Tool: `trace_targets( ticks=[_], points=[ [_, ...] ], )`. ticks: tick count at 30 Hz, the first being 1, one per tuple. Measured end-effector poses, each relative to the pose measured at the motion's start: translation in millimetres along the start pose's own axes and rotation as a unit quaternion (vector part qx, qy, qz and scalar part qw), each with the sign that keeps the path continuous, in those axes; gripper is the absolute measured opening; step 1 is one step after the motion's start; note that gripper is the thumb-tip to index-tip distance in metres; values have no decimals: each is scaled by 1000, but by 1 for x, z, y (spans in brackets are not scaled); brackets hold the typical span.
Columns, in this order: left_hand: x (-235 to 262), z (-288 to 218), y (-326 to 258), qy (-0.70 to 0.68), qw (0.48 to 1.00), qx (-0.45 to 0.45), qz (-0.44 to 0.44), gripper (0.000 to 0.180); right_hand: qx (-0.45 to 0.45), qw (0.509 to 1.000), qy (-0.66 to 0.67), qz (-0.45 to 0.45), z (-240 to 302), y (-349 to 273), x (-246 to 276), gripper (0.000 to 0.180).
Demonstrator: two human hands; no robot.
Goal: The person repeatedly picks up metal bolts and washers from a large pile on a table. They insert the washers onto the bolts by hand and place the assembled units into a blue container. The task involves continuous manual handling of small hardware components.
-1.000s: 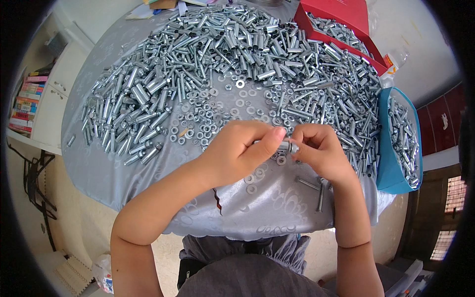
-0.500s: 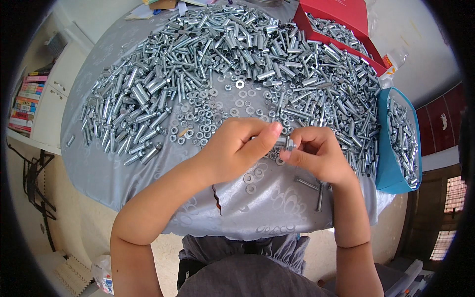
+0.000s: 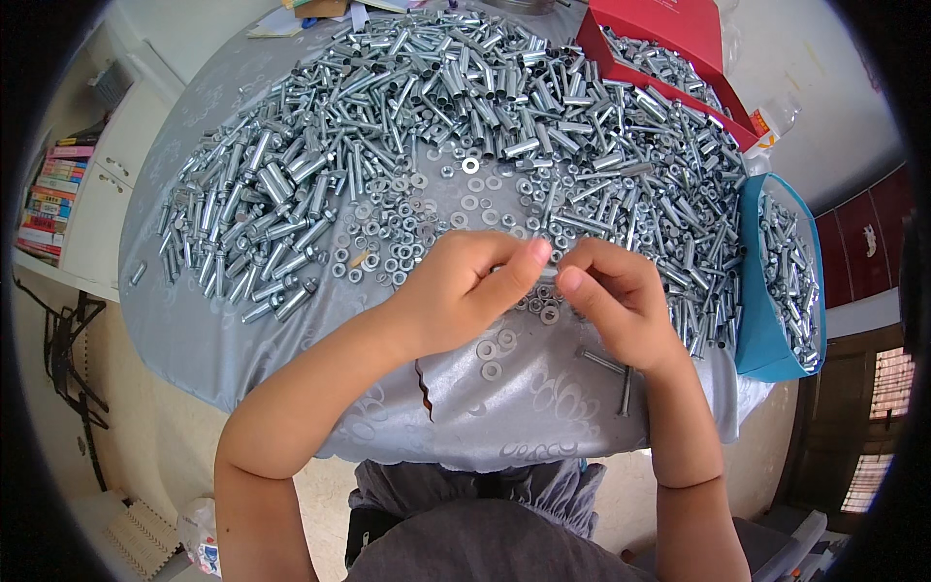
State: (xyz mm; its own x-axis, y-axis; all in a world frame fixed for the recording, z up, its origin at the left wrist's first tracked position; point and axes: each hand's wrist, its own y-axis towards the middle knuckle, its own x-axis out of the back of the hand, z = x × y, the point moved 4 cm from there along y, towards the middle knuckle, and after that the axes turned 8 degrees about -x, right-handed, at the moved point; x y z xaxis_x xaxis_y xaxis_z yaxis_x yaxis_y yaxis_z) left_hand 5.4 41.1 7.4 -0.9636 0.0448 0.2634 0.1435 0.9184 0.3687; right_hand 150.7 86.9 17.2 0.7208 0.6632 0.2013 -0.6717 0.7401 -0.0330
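Observation:
In front of me, over the near middle of the table, my left hand (image 3: pixel 470 289) is curled round a metal sleeve anchor bolt (image 3: pixel 549 274), of which only a sliver shows between the hands. My right hand (image 3: pixel 621 303) pinches at the bolt's end with thumb and bent fingers; the fingertips hide that end. Just beyond and between my hands lie scattered nuts and washers (image 3: pixel 398 225). A few flat washers (image 3: pixel 492 370) rest below my fingers. Two long bolts (image 3: pixel 626 390) lie beside my right wrist.
A heap of assembled anchors (image 3: pixel 276 184) is at left, metal sleeves (image 3: pixel 485 97) at the back, bolts (image 3: pixel 669 194) at right. A red box (image 3: pixel 742 128) and a teal box (image 3: pixel 761 354) hold more hardware. The silvery tablecloth (image 3: pixel 291 373) has a dark wavy tear (image 3: pixel 424 390).
My right fingers have turned and closed over the bolt's end, covering the nut and tip that showed before. My left hand has stayed almost still.

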Motion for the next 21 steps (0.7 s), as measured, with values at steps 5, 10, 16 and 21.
trace_targets(
  ticks=[5, 10, 16, 21],
  points=[
    [-4, -1, -1, -2, 1000, 0, 12, 40, -129, 990, -7, 54, -5, -1, 3, 33],
    [-5, 5, -2, -25, 1000, 15, -6, 40, -14, 998, -50, 33, 0, -1, 2, 18],
    [-4, 4, -4, -40, 998, 34, -38, 38, 127, 985, -114, -6, 2, 2, -3, 21],
    [-4, 2, -1, -14, 1000, 23, -14, 39, -58, 997, -29, 42, -8, 1, 1, 28]
  ],
)
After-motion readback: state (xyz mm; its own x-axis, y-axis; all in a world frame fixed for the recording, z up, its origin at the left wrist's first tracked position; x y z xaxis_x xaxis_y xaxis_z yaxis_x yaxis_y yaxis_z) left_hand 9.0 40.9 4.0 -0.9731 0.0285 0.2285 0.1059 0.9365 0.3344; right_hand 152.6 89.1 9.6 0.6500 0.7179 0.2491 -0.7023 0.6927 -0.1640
